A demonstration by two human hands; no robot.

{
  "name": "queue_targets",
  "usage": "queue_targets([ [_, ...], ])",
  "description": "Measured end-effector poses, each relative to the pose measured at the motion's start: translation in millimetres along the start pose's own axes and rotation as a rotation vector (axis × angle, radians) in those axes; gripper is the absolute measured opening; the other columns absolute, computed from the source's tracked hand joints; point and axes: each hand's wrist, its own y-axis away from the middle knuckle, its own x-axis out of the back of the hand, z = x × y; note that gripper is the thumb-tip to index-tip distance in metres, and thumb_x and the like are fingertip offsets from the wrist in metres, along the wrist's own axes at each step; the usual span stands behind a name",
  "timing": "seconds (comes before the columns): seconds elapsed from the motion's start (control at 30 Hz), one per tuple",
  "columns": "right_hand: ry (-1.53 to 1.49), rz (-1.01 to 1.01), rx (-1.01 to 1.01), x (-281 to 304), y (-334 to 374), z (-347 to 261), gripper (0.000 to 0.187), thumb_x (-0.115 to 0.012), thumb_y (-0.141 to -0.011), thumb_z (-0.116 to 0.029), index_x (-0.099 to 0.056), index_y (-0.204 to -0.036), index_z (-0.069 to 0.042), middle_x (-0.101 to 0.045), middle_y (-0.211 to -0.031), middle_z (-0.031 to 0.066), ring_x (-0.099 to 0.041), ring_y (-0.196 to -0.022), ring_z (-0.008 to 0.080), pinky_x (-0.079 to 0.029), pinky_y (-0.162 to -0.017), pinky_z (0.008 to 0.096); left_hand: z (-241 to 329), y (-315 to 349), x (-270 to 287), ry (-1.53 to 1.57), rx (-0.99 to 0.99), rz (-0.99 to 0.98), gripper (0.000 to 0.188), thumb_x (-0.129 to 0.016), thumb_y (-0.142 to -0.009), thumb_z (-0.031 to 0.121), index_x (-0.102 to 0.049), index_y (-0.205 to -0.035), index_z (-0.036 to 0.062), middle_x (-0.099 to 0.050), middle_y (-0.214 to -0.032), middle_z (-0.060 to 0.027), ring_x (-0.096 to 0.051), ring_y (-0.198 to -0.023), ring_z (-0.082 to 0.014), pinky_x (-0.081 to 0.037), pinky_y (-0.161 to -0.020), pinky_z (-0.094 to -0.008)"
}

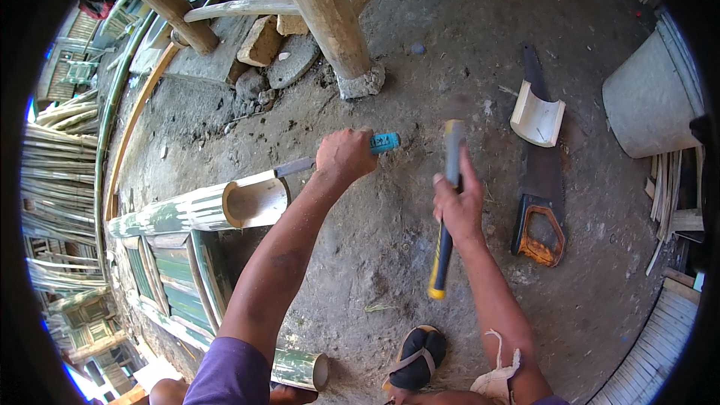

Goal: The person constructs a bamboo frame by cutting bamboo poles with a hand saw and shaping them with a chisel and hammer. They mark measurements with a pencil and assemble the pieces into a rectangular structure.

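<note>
My left hand (pixel 343 156) is closed round the blue handle (pixel 385 142) of a chisel. The chisel's flat metal blade (pixel 295 166) points left and meets the cut end of a thick bamboo pole (pixel 180 210), at the upper edge of its notched opening. In my right hand (pixel 460 206) is a hammer with a black and yellow handle (pixel 441 262), gripped around its middle and held upright, apart from the chisel. The hammer's top end is smeared by motion. The pole lies across a bamboo frame (pixel 176 277) with green slats.
A handsaw (pixel 541 202) lies on the ground at right, with a cut half-round bamboo piece (pixel 538 115) over its blade. Beyond stands a grey bucket (pixel 651 94). Wooden posts (pixel 322 15) and stones (pixel 260 41) are at the back. A bamboo section (pixel 296 369) lies near my sandalled foot (pixel 420 356).
</note>
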Motion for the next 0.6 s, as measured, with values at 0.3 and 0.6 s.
queue_targets([
  [0.3, 0.083, -0.25, -0.137, -16.2, -5.8, 2.2, 0.079, -0.06, -0.089, -0.004, -0.025, -0.159, -0.015, -0.061, -0.098, 0.0074, -0.055, -0.061, 0.0145, -0.049, -0.055, 0.0299, -6.7, 5.9, -1.8, -0.01, 0.037, -0.03, 0.023, -0.067, -0.078, 0.024, -0.069, -0.094, 0.008, -0.072, -0.082, -0.016, -0.072, -0.079, -0.0361, -0.058, -0.07, -0.0459],
  [0.6, 0.082, -0.164, -0.199, -11.3, 4.1, 8.1, 0.082, -0.06, -0.084, -0.003, -0.027, -0.158, -0.011, -0.058, -0.079, 0.0043, -0.056, -0.062, 0.0126, -0.05, -0.057, 0.0309, -14.2, 14.9, 0.8, 0.008, 0.036, -0.021, 0.022, -0.066, -0.078, 0.025, -0.071, -0.092, 0.0081, -0.072, -0.083, -0.016, -0.073, -0.08, -0.0352, -0.058, -0.071, -0.0453],
])
